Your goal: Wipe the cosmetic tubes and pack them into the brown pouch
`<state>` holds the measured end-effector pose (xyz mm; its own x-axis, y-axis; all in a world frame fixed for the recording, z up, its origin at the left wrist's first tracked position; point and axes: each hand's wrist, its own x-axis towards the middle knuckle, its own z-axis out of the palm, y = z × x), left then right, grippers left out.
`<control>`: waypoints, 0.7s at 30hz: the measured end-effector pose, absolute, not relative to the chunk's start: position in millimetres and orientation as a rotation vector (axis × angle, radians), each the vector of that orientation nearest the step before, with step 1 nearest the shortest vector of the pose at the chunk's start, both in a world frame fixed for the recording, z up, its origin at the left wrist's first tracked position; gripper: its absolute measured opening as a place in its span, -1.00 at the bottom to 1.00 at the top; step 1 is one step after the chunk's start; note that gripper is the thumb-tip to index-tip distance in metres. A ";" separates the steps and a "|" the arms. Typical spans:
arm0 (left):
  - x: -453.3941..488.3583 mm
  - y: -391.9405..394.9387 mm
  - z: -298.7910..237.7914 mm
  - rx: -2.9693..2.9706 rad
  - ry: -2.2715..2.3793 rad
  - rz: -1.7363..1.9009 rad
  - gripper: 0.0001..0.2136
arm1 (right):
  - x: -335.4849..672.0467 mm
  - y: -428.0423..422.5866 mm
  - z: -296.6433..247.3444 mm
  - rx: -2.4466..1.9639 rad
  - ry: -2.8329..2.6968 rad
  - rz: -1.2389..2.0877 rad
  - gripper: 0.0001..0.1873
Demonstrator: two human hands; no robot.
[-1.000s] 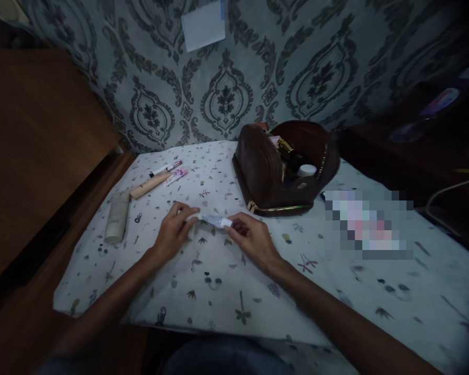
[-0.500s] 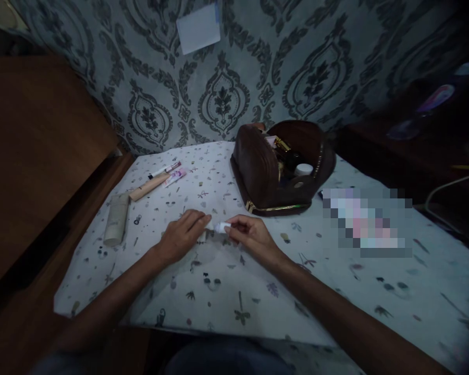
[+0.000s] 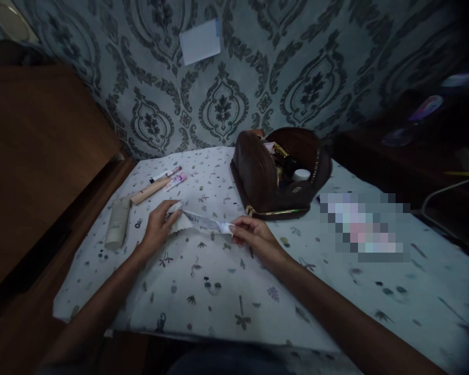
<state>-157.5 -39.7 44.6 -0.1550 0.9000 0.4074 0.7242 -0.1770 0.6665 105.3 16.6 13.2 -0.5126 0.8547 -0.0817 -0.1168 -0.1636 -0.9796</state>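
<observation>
A thin, crinkled white-and-grey strip (image 3: 205, 222) stretches between my two hands, with faint markings along it; its kind I cannot make out. My left hand (image 3: 160, 221) is closed, pinching the strip's wider white end between thumb and fingers. At the other end, my right hand (image 3: 254, 233) pinches a narrow white part, its fingers curled. Just beyond my right hand stands a brown cosmetic bag (image 3: 254, 179), unzipped, with a white-lidded jar (image 3: 301, 175) and a gold-coloured item (image 3: 280, 150) inside.
Left of my left hand lies a beige tube (image 3: 118, 223). Behind it are a peach-coloured slim box (image 3: 150, 191) and a small pink tube (image 3: 175, 181). A blurred-out flat item (image 3: 363, 224) lies on the right of the patterned tablecloth (image 3: 219, 317). Wallpaper rises behind.
My left hand has moved left, away from my right hand, and the strip is now stretched out between them. My right hand stays nearly in place. The view has shifted slightly.
</observation>
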 end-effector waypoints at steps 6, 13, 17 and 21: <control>-130.4 -17.0 43.8 1.272 1.704 1.640 -0.76 | 102.8 14.0 10.8 -0.790 -1.208 1.914 -0.60; -79.2 -3.0 37.7 0.627 1.446 1.712 -0.71 | 101.4 12.6 10.2 -0.736 -1.160 1.927 -0.57; -55.0 -1.5 30.4 0.609 1.285 1.738 -0.84 | 100.8 11.2 10.8 -0.753 -1.145 1.884 -0.53; -40.4 -4.2 30.1 0.640 1.211 1.726 -0.86 | 100.3 11.0 11.0 -0.767 -1.137 1.854 -0.51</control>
<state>-40.4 -4.2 30.1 -0.4573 0.8856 -0.0809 -0.3772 -0.1107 0.9195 100.3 11.0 11.0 -0.4863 0.8701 -0.0808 -0.3222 -0.2645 -0.9090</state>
